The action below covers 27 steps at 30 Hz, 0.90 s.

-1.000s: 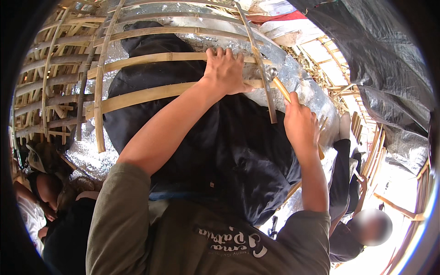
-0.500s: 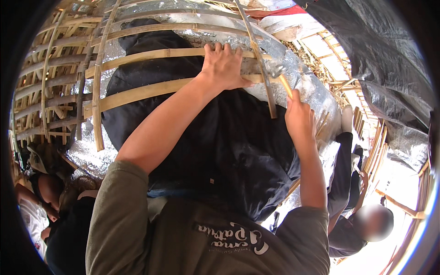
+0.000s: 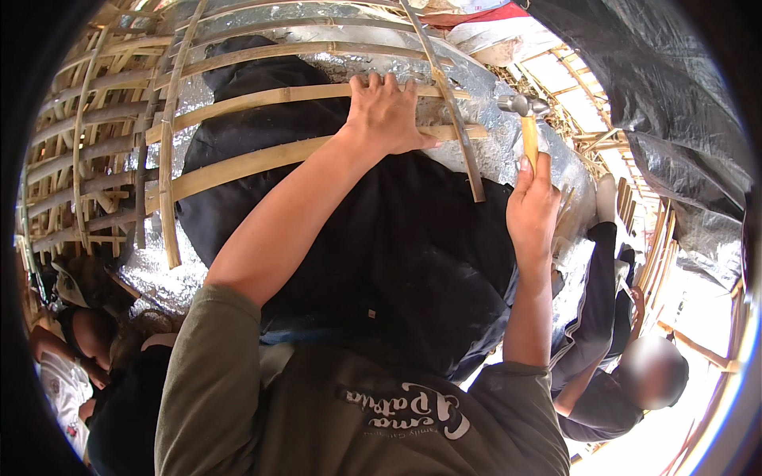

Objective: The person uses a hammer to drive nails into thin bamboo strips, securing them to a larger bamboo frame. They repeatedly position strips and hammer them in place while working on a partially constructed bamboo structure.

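Observation:
My left hand lies across a bamboo slat, its fingers hooked over the far edge. Its thumb reaches toward a second, wider slat nearer to me. In my right hand is a hammer with a metal head and a pale wooden handle, held upright. The hammer head stands apart from the slats, to the right of a narrow bamboo crosspiece that lies over the slat ends. Another crosspiece runs over the slats on the left. My dark-clothed legs are under the frame.
More bamboo lattice stands at the left. A silvery sheet covers the ground, and black plastic sheeting hangs at the right. One person sits at the lower right, another at the lower left.
My right hand has drawn the hammer to the right and up, away from the crosspiece. My left hand keeps its place on the slat.

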Available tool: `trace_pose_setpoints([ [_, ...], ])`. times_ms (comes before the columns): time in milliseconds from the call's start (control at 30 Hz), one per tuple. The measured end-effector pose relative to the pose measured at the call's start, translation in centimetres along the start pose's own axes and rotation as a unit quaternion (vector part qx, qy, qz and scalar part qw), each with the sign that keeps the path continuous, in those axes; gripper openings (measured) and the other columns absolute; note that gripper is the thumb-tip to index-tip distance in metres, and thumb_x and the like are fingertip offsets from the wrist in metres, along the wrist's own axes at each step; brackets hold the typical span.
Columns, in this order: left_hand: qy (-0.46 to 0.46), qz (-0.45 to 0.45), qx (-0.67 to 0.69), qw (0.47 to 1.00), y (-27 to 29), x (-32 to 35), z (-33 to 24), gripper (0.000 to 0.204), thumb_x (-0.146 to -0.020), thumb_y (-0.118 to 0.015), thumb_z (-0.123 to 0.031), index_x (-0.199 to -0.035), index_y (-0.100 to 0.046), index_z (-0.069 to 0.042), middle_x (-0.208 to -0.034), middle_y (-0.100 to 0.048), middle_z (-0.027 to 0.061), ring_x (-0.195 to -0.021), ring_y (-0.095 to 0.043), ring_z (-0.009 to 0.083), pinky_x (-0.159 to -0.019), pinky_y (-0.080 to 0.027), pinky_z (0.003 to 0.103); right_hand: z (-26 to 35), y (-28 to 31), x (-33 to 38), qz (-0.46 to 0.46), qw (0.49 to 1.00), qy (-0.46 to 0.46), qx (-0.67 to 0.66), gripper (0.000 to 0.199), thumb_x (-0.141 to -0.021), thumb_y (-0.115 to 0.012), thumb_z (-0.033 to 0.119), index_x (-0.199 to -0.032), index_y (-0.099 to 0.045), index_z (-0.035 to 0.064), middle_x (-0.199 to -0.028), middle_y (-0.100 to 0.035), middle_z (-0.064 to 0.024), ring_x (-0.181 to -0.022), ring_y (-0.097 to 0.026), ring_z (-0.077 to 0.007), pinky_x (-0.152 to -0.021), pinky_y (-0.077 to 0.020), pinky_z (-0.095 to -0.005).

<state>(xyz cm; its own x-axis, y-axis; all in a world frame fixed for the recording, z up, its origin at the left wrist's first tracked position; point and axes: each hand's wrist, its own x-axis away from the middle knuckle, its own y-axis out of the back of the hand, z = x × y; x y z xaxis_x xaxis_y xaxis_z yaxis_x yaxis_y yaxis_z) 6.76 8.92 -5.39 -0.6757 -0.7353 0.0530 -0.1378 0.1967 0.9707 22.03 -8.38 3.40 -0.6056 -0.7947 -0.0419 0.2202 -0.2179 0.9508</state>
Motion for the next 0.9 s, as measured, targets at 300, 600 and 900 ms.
trace_pose_setpoints([
  [300,-0.002,0.015,0.003,1.0,0.4,-0.5,0.0,0.102,-0.067,-0.075,-0.071,-0.143,-0.052,-0.007,-0.132,-0.057,0.0235,-0.127,-0.051,0.041,-0.105,-0.035,0.057,-0.4,-0.5,-0.3,-0.032,0.997,-0.017,-0.067,0.018,-0.104,-0.046,0.019,-0.11,-0.049,0.0016,-0.076,-0.062,-0.0335,-0.079,-0.064,-0.0505,-0.066,-0.0473,-0.0586],
  [600,0.0,0.018,0.005,1.0,0.9,-0.5,0.0,0.104,-0.068,-0.073,-0.073,-0.144,-0.05,-0.006,-0.134,-0.056,0.0242,-0.129,-0.049,0.0424,-0.106,-0.034,0.058,0.6,-1.7,0.4,0.023,0.997,-0.045,-0.057,0.022,-0.105,-0.047,0.022,-0.107,-0.05,0.0012,-0.076,-0.065,-0.03,-0.076,-0.065,-0.0508,-0.064,-0.0483,-0.0591],
  [900,0.002,0.015,0.0,1.0,0.7,-0.5,-0.1,0.102,-0.068,-0.073,-0.072,-0.143,-0.051,-0.006,-0.134,-0.056,0.0239,-0.128,-0.05,0.0407,-0.106,-0.034,0.058,0.4,-0.4,0.4,0.0,0.993,-0.095,-0.064,0.024,-0.106,-0.044,0.022,-0.108,-0.053,0.0,-0.079,-0.065,-0.0291,-0.081,-0.065,-0.0512,-0.067,-0.0497,-0.0552],
])
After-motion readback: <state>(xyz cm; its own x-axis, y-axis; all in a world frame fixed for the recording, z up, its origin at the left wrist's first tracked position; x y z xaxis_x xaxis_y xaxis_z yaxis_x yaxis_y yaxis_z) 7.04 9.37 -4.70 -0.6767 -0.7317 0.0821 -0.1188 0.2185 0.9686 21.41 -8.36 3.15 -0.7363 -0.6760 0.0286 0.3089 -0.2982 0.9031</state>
